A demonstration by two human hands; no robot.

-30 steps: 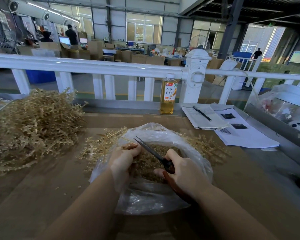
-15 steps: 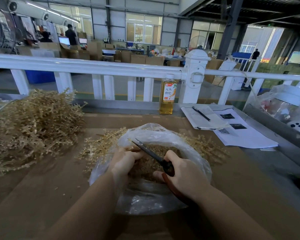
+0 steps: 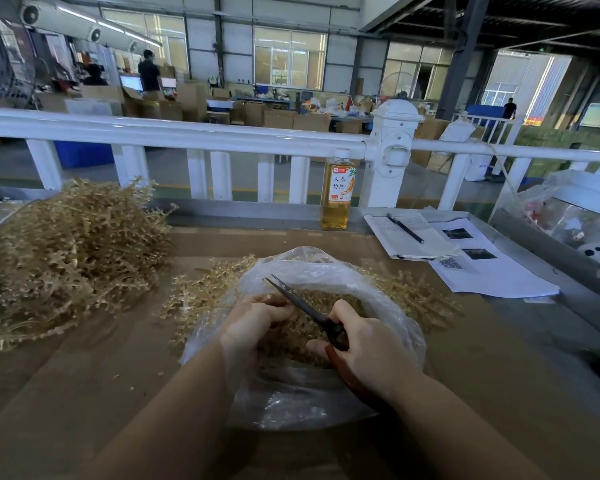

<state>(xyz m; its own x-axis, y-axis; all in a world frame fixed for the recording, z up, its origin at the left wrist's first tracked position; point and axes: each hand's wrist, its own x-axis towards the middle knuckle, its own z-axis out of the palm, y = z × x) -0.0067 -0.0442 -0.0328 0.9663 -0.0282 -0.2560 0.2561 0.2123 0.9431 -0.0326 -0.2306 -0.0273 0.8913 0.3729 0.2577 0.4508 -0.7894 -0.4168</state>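
A clear plastic bag (image 3: 305,403) lies open on the brown table (image 3: 84,393), filled with small tan cut pieces. My left hand (image 3: 253,327) is curled over the bag's mouth and pinches a tan sprig, mostly hidden by the fingers. My right hand (image 3: 368,348) grips dark scissors (image 3: 302,306) with reddish handles; the blades point up-left, their tips just above my left hand's fingers. More tan sprigs (image 3: 194,299) lie around the bag on both sides.
A big heap of tan branched sprigs (image 3: 66,251) fills the table's left. A bottle of amber drink (image 3: 338,192) stands at the far edge by a white railing (image 3: 187,135). Papers (image 3: 482,271) with a pen (image 3: 405,229) lie right; bagged goods (image 3: 575,216) far right.
The scissor blades have shifted slightly left and closed over the sprig at my left hand's fingers. Both hands stay over the bag.
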